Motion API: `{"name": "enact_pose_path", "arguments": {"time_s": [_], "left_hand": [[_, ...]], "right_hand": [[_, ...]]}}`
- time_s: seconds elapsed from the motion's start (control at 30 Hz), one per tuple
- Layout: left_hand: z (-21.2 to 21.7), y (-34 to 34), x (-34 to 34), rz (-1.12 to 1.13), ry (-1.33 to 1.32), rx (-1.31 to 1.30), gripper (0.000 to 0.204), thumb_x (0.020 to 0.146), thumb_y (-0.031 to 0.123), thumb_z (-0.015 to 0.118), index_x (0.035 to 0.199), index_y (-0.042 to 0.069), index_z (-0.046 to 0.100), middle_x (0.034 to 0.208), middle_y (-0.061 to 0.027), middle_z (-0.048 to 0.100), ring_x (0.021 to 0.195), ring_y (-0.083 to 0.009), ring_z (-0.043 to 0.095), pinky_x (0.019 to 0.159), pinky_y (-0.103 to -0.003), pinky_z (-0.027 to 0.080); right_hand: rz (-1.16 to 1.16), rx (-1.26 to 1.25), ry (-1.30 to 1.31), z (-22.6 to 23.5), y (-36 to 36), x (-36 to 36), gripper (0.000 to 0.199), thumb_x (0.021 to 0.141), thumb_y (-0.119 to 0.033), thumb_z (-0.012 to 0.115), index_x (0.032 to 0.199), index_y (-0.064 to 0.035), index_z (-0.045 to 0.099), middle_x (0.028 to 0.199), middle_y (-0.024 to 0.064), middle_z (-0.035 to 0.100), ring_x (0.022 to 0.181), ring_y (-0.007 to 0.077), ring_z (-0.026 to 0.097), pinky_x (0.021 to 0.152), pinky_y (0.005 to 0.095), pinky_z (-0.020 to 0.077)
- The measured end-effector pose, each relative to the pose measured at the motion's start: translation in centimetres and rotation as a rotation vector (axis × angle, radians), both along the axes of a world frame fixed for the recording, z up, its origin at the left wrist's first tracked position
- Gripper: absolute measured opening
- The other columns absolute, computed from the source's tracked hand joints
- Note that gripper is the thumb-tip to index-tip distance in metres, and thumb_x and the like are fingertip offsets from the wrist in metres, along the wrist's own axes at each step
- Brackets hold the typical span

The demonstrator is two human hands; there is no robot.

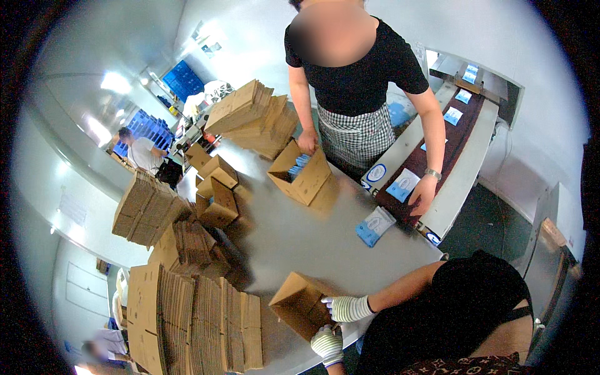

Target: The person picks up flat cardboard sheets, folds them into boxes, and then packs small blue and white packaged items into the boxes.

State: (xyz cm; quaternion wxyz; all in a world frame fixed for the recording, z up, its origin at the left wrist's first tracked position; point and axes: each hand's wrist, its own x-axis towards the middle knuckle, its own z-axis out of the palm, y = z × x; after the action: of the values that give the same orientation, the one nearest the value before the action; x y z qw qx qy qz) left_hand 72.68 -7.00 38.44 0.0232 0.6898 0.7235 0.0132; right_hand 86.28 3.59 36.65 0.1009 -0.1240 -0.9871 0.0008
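Observation:
Both of my hands wear striped knit gloves and hold an open cardboard box (299,306) at the near edge of the metal table. My right hand (350,309) grips the box's right side, its fingertips at the rim. Below it, my left hand (327,344) is closed on the lower near corner, its fingers partly hidden. The part of the box's inside that shows is bare cardboard. Beyond it, a stack of blue-and-white packets (375,226) lies on the table beside the conveyor belt.
Across the table (275,228), a co-worker holds a box (303,175) of blue packets and reaches onto the conveyor belt (459,140). Bundled flat cartons (194,322) stand at my left, with more stacks (253,119) at the back. An open box (215,203) stands at the table's left side.

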Motion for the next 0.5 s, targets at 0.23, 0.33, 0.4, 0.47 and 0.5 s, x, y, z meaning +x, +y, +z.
{"name": "enact_pose_path", "arguments": {"time_s": [0.23,0.33,0.4,0.47,0.5], "left_hand": [[-0.7,0.4,0.0,-0.05,-0.014,0.019,0.027,0.069,0.039,0.065,0.072,0.012,0.062,0.069,-0.0081,0.062,0.06,-0.0276,0.06,0.059,-0.041,0.046],[-0.1,0.7,-0.1,-0.082,-0.045,0.062,0.025,0.069,0.037,0.066,0.071,0.012,0.062,0.069,-0.0088,0.062,0.06,-0.0279,0.06,0.059,-0.04,0.046],[-0.8,0.9,-0.8,-0.12,-0.112,0.095,0.025,0.069,0.035,0.065,0.07,0.011,0.061,0.069,-0.0091,0.061,0.06,-0.0284,0.059,0.058,-0.039,0.046],[-0.3,1.1,-0.4,-0.111,-0.056,0.08,0.024,0.07,0.035,0.065,0.07,0.011,0.061,0.068,-0.009,0.061,0.061,-0.0283,0.059,0.058,-0.039,0.046],[0.1,1.2,-0.2,-0.098,-0.007,0.072,0.024,0.071,0.035,0.064,0.069,0.011,0.06,0.068,-0.009,0.06,0.061,-0.0281,0.059,0.057,-0.039,0.046]], "right_hand": [[-0.033,0.014,-0.019,-1.7,0.3,0.1,0.018,0.074,-0.018,0.05,0.057,-0.0121,0.054,0.061,0.0024,0.054,0.066,0.0213,0.053,0.101,0.0472,0.0304],[-0.03,0.041,0.026,-2.1,0.3,0.2,0.018,0.073,-0.019,0.05,0.057,-0.0124,0.055,0.061,0.0022,0.054,0.066,0.0206,0.053,0.1,0.0466,0.0306],[-0.044,0.066,0.065,-0.5,0.6,0.6,0.019,0.073,-0.018,0.051,0.056,-0.0132,0.056,0.059,0.0012,0.055,0.065,0.0196,0.054,0.099,0.0448,0.0312],[-0.064,0.064,-0.01,0.3,0.4,0.6,0.019,0.072,-0.018,0.052,0.055,-0.0138,0.057,0.058,0.0007,0.055,0.064,0.0193,0.054,0.099,0.0438,0.0311],[-0.076,0.069,-0.093,0.5,0.3,0.6,0.019,0.072,-0.018,0.052,0.054,-0.0144,0.057,0.057,0.0002,0.055,0.064,0.0189,0.054,0.099,0.0428,0.0311]]}}
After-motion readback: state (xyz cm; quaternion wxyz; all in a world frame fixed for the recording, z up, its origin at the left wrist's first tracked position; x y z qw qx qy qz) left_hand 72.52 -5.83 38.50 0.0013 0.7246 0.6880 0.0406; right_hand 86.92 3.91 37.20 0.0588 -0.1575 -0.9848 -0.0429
